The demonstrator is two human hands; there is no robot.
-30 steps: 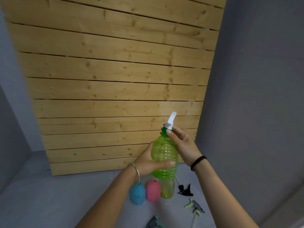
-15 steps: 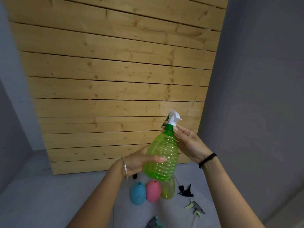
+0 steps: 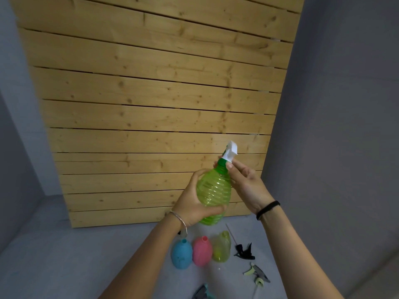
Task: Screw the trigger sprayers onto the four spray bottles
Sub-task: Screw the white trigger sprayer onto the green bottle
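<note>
Green spray bottle held up in both hands

The green spray bottle (image 3: 213,190) is gripped by the left hand (image 3: 194,203); its white trigger sprayer (image 3: 229,153) collar is pinched by the right hand (image 3: 246,186).

The bottom edge cuts off the teal sprayer (image 3: 203,293), the left hand (image 3: 195,203) hides part of the green bottle (image 3: 213,190), and fingers (image 3: 230,169) cover its green collar.

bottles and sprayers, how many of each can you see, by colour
Green bottle, held in the left hand, right hand at its white sprayer: 1
Blue bottle: 1
Pink bottle: 1
Yellow-green bottle: 1
Loose sprayers: black, grey-green, teal at the frame edge: 3
Fitted white sprayer: 1
Total: 8
</note>
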